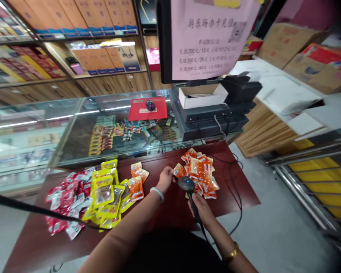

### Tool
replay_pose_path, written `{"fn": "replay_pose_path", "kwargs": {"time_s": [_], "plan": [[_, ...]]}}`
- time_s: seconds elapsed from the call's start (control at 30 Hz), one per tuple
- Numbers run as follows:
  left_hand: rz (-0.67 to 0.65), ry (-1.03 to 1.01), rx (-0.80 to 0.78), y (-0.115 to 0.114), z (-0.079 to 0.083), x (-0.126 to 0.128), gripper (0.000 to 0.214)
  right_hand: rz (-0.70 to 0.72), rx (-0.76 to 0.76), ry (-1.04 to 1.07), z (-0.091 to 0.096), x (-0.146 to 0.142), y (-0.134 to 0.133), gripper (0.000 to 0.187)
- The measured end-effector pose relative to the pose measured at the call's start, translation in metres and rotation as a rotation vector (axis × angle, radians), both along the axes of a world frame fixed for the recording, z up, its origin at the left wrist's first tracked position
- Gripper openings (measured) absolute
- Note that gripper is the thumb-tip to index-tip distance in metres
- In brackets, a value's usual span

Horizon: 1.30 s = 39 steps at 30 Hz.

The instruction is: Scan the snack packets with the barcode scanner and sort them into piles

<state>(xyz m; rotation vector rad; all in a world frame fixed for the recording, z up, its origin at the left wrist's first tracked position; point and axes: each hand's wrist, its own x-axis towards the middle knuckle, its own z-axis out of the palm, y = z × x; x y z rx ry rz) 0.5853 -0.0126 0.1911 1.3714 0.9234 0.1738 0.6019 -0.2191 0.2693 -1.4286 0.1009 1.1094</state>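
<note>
My right hand (201,209) is wrapped round the handle of a black barcode scanner (186,184), its head over the near edge of a heap of orange snack packets (201,167). At the heap's left side, my left hand (166,178) pinches the edge of one orange packet (179,170). Left of that hand lies a smaller group of orange packets (136,188). Beyond it are a pile of yellow snack packets (105,195) and a pile of red and white packets (65,201). All of them rest on a dark red tabletop (165,220).
Behind the table stands a glass display counter (82,110) with a red mat (133,112) and mouse (150,105). A monitor with a pink paper sign (207,41) rises above a black till (210,119). Cables trail over the table's right side; a metal rail (304,204) stands right.
</note>
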Motion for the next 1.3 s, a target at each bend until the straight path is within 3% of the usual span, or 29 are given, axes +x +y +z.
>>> {"fn": "replay_pose_path", "kwargs": {"time_s": [0.27, 0.53, 0.63, 0.73, 0.83, 0.9, 1.03, 1.3], "plan": [[0.166, 0.176, 0.043, 0.052, 0.014, -0.108, 0.015, 0.341, 0.105, 0.013, 0.007, -0.039, 0.071, 0.056], [0.383, 0.193, 0.037, 0.084, 0.014, -0.184, 0.025, 0.536, 0.121, -0.008, 0.003, -0.074, 0.1, 0.055], [0.452, 0.213, 0.153, 0.1, 0.013, -0.205, 0.023, 0.535, 0.117, -0.016, 0.007, -0.079, 0.1, 0.054], [0.546, 0.303, 0.425, 0.113, 0.013, -0.215, 0.019, 0.504, 0.099, -0.021, 0.009, -0.078, 0.093, 0.053], [0.636, 0.414, 0.691, 0.117, 0.015, -0.207, 0.023, 0.437, 0.08, -0.016, 0.004, -0.072, 0.082, 0.055], [0.6, 0.405, 0.747, 0.113, 0.017, -0.191, 0.026, 0.386, 0.07, -0.008, 0.001, -0.067, 0.072, 0.056], [0.357, 0.269, 0.682, 0.087, 0.014, -0.139, 0.022, 0.273, 0.053, 0.006, -0.001, -0.052, 0.05, 0.057], [-0.087, 0.017, 0.437, -0.002, -0.004, -0.025, 0.018, 0.084, 0.04, 0.01, -0.005, -0.016, -0.002, 0.061]]}}
